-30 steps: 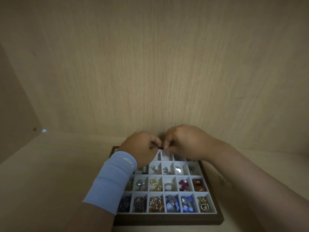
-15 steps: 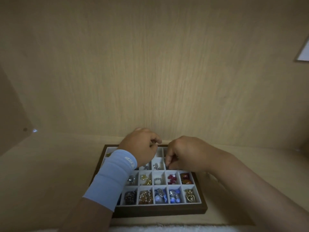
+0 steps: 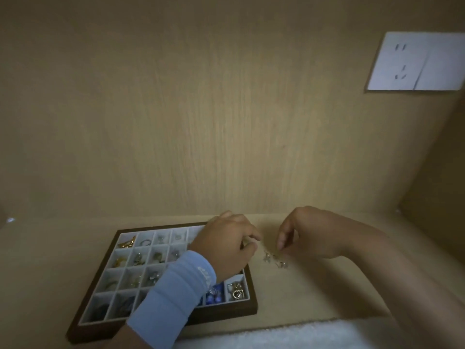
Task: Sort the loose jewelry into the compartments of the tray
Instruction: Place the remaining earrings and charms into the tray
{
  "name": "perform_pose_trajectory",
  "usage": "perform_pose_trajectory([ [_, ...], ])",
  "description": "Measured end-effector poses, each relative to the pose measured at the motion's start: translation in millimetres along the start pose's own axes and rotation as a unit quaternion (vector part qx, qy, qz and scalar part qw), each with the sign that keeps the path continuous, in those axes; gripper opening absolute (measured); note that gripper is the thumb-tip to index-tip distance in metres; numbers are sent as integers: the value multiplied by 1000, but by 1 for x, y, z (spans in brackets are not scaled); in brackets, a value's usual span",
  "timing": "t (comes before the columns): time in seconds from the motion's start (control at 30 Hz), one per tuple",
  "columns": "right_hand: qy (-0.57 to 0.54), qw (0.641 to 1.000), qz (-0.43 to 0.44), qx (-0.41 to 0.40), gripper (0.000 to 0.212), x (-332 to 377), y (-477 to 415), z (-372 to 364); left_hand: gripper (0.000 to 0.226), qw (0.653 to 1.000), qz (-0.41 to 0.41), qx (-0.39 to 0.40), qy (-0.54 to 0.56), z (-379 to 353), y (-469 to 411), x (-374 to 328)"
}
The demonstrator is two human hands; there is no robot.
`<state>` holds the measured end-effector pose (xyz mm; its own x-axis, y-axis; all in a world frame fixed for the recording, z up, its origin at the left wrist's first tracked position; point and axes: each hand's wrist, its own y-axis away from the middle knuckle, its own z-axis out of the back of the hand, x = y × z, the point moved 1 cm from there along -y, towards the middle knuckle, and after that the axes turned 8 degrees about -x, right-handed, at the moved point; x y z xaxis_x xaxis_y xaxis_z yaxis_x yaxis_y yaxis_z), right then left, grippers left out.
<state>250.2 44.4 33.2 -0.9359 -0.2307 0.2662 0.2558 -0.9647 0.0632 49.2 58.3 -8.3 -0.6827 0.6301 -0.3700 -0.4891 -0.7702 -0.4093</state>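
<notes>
We take this for a home nook: pale wood panels (image 3: 201, 122) beyond our fingers (image 3: 281, 241), 1 white wall socket (image 3: 415, 61) up right, a white towel (image 3: 289, 336) nearer.

White lettering on the blue wristband (image 3: 173, 295) is too blurred to read.

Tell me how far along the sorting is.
Mostly done: most visible compartments of the tray hold jewelry. In hand: left hand and right hand pinch a silver cluster over the shelf beside the tray. Remaining: placing that cluster in a compartment.
</notes>
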Motion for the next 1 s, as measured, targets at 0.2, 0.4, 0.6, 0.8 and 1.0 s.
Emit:
perform_pose_trajectory([
  [0.2,11,999,10,34,20,-2,-1,-12,19,999,20,31,-28,-16,-11,-19],
  [0.4,-70,997,24,18,9,-11,-3,-10,15,999,31,-13,19,-13,-3,-12],
  [0.6,-275,952,77,-110,17,-1,-4,-3,19,960,138,-34,242,0,2,-8],
  [0.8,-382,898,73,-206,9,30,-25,-6,9,903,222,-87,359,33,-2,4],
  [1.0,-420,891,61,-160,11,67,-58,-21,8,895,262,-122,339,57,7,42],
])
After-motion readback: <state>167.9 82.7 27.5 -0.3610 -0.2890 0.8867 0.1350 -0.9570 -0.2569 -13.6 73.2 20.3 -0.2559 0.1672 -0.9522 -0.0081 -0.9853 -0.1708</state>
